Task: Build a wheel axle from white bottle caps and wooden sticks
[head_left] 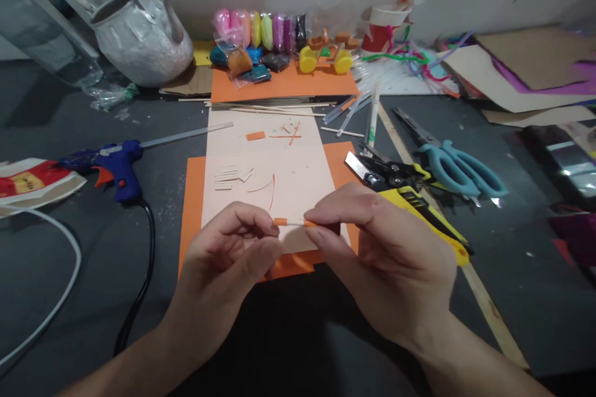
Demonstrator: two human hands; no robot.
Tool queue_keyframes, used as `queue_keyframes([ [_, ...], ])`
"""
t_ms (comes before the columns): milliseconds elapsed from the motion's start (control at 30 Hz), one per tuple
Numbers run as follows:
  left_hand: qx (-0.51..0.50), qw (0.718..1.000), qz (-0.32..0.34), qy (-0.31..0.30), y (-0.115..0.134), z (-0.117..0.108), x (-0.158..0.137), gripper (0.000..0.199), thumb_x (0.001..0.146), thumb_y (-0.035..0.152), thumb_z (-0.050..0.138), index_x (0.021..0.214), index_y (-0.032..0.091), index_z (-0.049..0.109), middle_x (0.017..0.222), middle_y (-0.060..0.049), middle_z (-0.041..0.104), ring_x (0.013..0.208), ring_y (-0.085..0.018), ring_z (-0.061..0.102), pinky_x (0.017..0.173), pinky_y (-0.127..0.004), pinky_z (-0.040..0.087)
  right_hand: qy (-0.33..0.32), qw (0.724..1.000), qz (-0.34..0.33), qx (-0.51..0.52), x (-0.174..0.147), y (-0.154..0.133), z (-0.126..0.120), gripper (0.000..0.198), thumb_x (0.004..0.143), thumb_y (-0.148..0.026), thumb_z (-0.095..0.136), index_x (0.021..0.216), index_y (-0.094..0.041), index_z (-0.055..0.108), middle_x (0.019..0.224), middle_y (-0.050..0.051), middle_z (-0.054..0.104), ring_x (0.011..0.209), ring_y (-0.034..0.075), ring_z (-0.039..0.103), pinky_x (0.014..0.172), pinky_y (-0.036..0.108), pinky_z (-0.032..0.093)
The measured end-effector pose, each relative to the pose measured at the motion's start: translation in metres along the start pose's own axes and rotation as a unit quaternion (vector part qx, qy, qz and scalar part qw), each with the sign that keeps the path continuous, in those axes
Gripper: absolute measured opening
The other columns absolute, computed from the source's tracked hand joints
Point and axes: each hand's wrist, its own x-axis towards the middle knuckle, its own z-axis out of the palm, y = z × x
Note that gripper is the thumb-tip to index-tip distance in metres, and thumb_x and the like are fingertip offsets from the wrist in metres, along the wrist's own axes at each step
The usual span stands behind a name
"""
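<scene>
Between my two hands a short pale wooden stick (294, 222) lies level, with orange bits, seemingly paper, at both ends. My left hand (233, 254) pinches its left end between thumb and fingers. The other end is gripped by thumb and index finger of my right hand (377, 248). Beneath them a cream paper sheet (233, 198) rests on orange sheets (192, 198). On it are several short cut sticks (226, 175), a small orange rectangle (256, 136) and thin orange strips (273, 189). My fingertips hide the stick's tips.
To the left lie a blue glue gun (116, 164) and its black cord. At right are teal scissors (459, 164), black pliers (391, 170) and a yellow-handled tool (426, 217). Behind stand a metal kettle (139, 43), bagged clay (261, 31) and a red-white cup (380, 31).
</scene>
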Motion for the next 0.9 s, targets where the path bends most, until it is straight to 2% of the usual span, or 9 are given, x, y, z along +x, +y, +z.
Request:
queue_keyframes([
  [100,0.020,0.999,0.034,0.012,0.0026,0.0010,-0.0023,0.008,0.087,0.030,0.075,0.093,0.026,0.071,0.073,0.003,0.061,0.063,-0.008,0.055,0.056,-0.018,0.045,-0.011,1.000,-0.002,0.012,-0.0003,-0.0015,0.0013,0.016,0.091,-0.001,0.063,0.094,-0.017,0.064,0.080,0.001,0.064,0.073,0.011,0.059,0.061,0.024,0.046],
  [233,0.074,0.995,0.044,0.048,0.0063,0.0027,-0.0032,0.006,0.086,0.023,0.074,0.083,0.025,0.069,0.069,0.004,0.061,0.057,-0.007,0.054,0.052,-0.017,0.043,-0.025,1.000,-0.008,0.007,-0.0003,-0.0023,0.0032,0.015,0.092,-0.003,0.063,0.094,-0.018,0.064,0.079,0.001,0.065,0.071,0.011,0.059,0.060,0.025,0.047],
  [433,0.183,0.974,0.112,0.068,0.0094,0.0031,-0.0024,0.011,0.087,0.014,0.069,0.081,0.024,0.067,0.069,0.005,0.064,0.059,-0.006,0.056,0.055,-0.013,0.047,-0.033,0.999,-0.012,0.006,-0.0006,-0.0027,0.0020,0.016,0.091,-0.003,0.065,0.092,-0.019,0.064,0.077,0.000,0.064,0.069,0.012,0.059,0.060,0.026,0.047],
  [700,0.203,0.972,0.113,0.035,0.0078,0.0008,-0.0028,0.012,0.087,0.015,0.070,0.088,0.026,0.067,0.074,0.006,0.064,0.062,-0.006,0.057,0.058,-0.012,0.048,-0.043,0.999,-0.012,-0.002,-0.0009,-0.0008,0.0009,0.014,0.092,-0.005,0.062,0.094,-0.019,0.064,0.078,0.001,0.064,0.070,0.012,0.061,0.061,0.026,0.049],
  [900,0.224,0.963,0.139,0.062,0.0093,0.0020,-0.0019,0.010,0.087,0.015,0.070,0.083,0.025,0.069,0.070,0.006,0.067,0.059,-0.007,0.057,0.055,-0.014,0.048,-0.052,0.998,-0.020,-0.026,-0.0012,-0.0020,0.0006,0.012,0.092,-0.007,0.062,0.093,-0.019,0.063,0.077,0.001,0.063,0.070,0.012,0.061,0.061,0.025,0.049],
])
